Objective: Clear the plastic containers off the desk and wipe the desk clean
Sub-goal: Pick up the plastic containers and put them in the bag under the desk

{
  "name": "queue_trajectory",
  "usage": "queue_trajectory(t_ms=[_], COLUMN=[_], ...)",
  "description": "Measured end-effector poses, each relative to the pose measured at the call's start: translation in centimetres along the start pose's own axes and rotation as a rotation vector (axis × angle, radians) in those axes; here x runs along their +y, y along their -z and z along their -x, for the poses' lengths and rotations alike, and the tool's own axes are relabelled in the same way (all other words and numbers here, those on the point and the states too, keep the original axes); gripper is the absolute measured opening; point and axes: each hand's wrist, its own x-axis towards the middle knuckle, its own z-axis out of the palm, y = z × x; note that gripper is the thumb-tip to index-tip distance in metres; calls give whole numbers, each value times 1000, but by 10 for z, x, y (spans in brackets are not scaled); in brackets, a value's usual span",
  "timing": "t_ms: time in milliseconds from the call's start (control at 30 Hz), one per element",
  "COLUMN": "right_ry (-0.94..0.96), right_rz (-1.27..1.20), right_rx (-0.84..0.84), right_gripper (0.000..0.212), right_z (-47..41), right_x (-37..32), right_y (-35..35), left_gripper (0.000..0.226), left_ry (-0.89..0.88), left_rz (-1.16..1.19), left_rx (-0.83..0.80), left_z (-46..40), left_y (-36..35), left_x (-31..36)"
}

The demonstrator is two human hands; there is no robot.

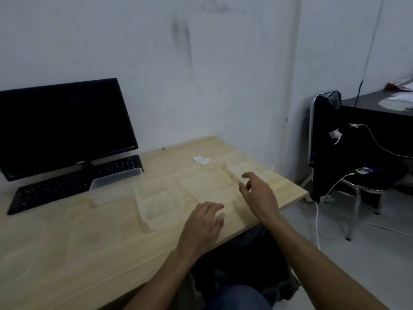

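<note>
Reaching with right hand [257, 193], fingers spread wide, toward clear container [248, 170] at 2 o'clock, probably grabbing first; left hand [204, 222] loose, empty on desk [67, 253].

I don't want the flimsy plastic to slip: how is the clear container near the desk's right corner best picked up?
Probably by its raised rim, from above: the container sits open side up, and the right hand hovers spread beside it. Pinch the near long wall.
</note>
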Motion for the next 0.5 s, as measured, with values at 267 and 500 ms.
queue_trajectory(t_ms=[267, 500], right_ry=[-125, -126], right_rz=[16, 41], right_rx=[-123, -126], right_gripper=[45, 27], right_z=[-27, -30], right_x=[42, 40], right_y=[-8, -8], left_gripper=[36, 40], left_ry=[-16, 48], left_rz=[-62, -35], left_rx=[2, 40], left_z=[-5, -3], left_y=[-10, -6], left_x=[-8, -6])
